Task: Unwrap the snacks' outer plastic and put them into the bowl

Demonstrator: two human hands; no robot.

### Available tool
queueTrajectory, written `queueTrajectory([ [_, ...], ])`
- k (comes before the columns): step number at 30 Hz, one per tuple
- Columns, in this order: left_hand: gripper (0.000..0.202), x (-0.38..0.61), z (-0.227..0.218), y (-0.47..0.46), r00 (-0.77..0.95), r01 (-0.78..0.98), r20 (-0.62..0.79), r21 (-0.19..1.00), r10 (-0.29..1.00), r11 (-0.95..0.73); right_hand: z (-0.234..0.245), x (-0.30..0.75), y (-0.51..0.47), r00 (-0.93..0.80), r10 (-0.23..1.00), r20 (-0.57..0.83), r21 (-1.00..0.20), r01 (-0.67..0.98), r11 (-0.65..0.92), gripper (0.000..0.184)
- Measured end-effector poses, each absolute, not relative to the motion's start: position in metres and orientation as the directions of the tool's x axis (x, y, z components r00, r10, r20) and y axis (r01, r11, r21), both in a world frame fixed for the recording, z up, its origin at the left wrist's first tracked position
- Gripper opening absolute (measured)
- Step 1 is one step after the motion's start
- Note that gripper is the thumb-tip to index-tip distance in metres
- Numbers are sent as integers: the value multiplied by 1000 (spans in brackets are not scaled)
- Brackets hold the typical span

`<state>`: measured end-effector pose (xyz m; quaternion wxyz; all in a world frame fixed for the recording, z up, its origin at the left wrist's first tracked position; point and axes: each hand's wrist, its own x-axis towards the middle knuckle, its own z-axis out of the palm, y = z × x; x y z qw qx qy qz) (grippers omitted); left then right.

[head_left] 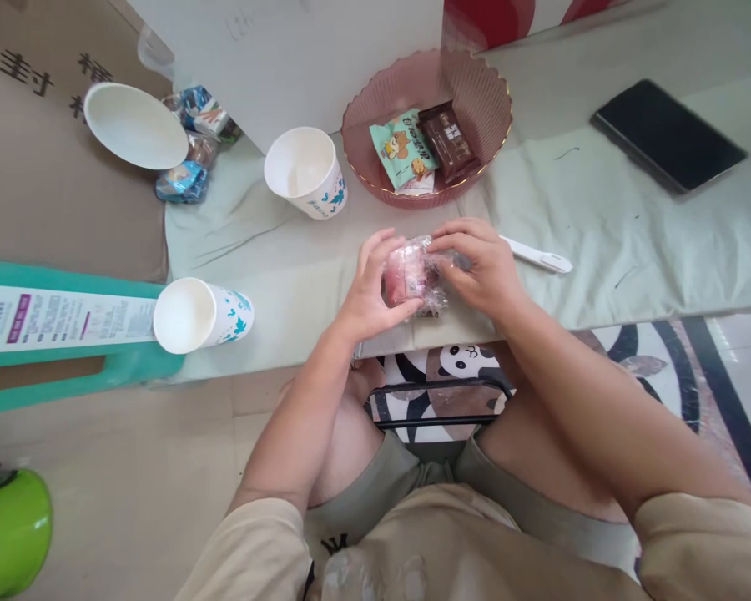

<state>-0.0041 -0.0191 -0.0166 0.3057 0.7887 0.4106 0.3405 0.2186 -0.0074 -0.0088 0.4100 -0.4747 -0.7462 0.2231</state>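
My left hand (374, 288) curves around a round pinkish-red object (404, 275) in clear plastic wrap, just above the front of the cloth-covered table. On its other side, my right hand (479, 263) has its fingers bent onto the crumpled plastic wrap (436, 296). What lies under the wrap looks like a fruit, but its kind is unclear. A slim white tool (541, 255) pokes out beyond my right hand, which hides its other end. Behind both hands stands a pink ribbed bowl (363, 142) holding a green snack packet (404, 150) and a brown packet (449, 142).
Paper cups stand left of the bowl (325, 188) and near the table's left edge (230, 317). A white bowl (136, 125) leans by several wrapped snacks (184, 179). A black phone (669, 133) lies at right. A white box (288, 58) stands behind.
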Motion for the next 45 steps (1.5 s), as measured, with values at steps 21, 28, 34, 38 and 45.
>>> queueTrajectory([
  [21,38,-9,-10,-16,372,581,484,544,792,-605,-8,290,-38,111,978,176,-479,878,-13,29],
  [28,34,0,-10,-16,301,652,577,456,759,-606,6,231,-48,-17,1000,-18,-994,-107,-20,39],
  [34,37,3,-9,-16,336,642,526,479,781,-598,-1,186,-35,-140,990,14,-933,-359,-37,47],
  [38,36,-6,-9,-14,378,602,527,485,761,-635,-6,185,-27,-121,993,10,-949,-313,-29,47],
  [45,37,-7,-10,-13,332,610,536,505,776,-610,14,188,-37,11,999,38,-979,-201,40,45],
])
